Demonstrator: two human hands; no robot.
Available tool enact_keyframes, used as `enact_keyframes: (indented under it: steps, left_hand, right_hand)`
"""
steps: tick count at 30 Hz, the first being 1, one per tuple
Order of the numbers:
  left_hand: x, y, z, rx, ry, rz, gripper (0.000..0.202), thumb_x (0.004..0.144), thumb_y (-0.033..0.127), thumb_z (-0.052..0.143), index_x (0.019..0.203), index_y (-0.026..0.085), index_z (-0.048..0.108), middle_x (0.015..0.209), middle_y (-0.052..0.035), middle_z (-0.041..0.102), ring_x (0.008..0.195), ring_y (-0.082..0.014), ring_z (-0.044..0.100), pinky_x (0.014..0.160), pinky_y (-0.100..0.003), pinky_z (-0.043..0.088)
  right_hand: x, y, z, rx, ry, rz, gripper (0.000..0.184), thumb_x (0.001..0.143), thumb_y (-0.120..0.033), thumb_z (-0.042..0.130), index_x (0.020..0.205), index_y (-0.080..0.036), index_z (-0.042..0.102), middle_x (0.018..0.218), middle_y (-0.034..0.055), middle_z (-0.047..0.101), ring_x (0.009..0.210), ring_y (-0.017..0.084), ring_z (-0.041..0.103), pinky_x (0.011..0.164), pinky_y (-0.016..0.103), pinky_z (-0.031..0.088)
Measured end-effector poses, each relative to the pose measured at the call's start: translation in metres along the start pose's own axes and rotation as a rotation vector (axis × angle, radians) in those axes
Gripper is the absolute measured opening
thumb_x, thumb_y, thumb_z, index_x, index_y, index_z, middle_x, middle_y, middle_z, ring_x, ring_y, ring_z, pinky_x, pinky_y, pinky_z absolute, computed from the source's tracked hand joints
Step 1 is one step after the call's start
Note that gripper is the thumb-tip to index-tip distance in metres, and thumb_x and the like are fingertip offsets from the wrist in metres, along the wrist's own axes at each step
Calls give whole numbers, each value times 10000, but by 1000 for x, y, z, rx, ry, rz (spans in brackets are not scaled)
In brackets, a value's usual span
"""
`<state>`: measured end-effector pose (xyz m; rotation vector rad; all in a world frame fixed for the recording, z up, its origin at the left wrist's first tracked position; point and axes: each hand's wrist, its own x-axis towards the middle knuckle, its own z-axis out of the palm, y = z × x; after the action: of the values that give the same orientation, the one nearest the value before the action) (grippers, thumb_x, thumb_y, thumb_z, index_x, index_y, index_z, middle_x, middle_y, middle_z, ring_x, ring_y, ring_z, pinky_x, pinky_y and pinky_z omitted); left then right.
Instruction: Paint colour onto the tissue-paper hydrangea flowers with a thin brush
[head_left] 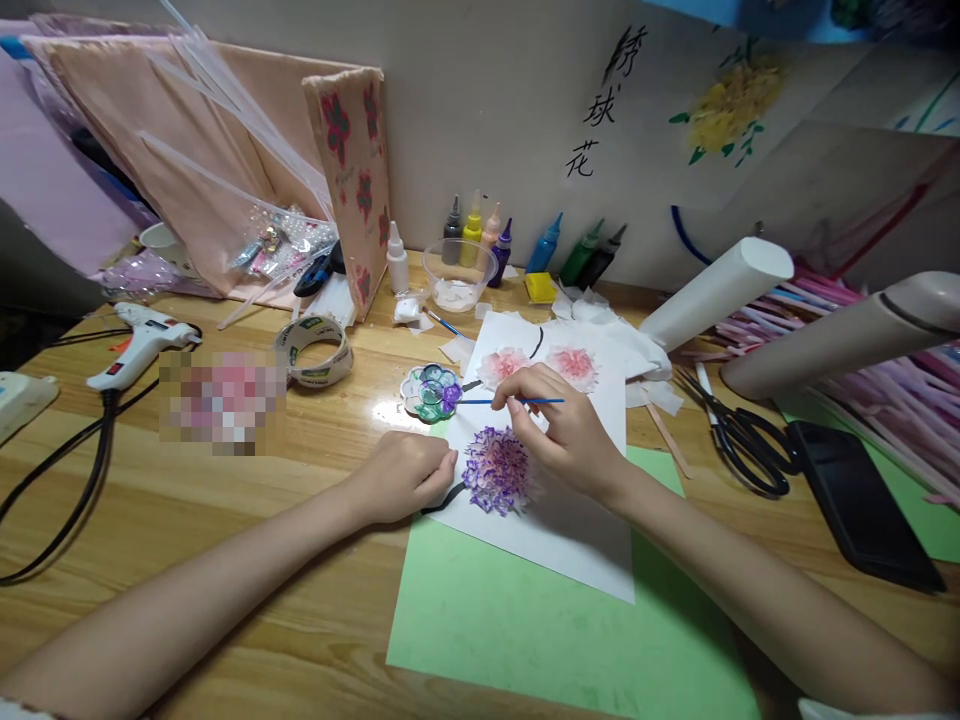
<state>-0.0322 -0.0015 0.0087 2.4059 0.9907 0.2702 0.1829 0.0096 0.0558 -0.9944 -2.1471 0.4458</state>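
My right hand (559, 425) pinches a thin blue paintbrush (474, 402), its tip reaching left to purple paint in the flower-shaped palette (431, 392). Curled into a loose fist, my left hand (405, 475) rests at the left edge of the white paper (574, 540); whether anything is inside it is hidden. Between the hands a ruffled flower (496, 470) stands out from the paper, pinkish in the middle with purple-tipped petals. Two pink and white flowers (504, 368) sit higher on the same sheet, with black painted stem strokes. Green paper (517, 640) lies beneath the white sheet.
Paint bottles (544, 245) and a clear plastic cup (459, 275) stand along the wall. At left are a hot glue gun (142, 345) and a tape roll (313, 352). Scissors (742, 440), a black phone (862, 505) and a white cylinder (716, 290) occupy the right side.
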Motion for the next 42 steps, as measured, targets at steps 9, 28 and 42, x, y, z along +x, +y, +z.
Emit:
enact_keyframes:
  steps: [9,28,42]
  left_hand:
    - [0,-3,1,5,-20,-2,388,970,295,223,624,183,360,600,-3,490,558,-132,425,577,-272,268]
    - [1,-1,-4,23,21,25,404,991,257,242,611,187,360,557,23,451,506,-114,431,547,-253,290]
    - [2,1,-5,11,2,13,405,982,275,236,606,189,361,557,21,443,503,-117,426,550,-251,295]
  right_hand:
    - [-45,13,-18,118,331,71,181,925,-175,432,877,-221,600,810,26,627,774,186,579,706,339,433]
    - [-136,23,-22,120,420,79,168,900,-180,414,860,-221,572,766,33,646,681,192,566,647,354,406]
    - [-135,26,-20,87,424,115,170,904,-180,396,862,-228,554,763,39,631,697,201,567,650,362,400]
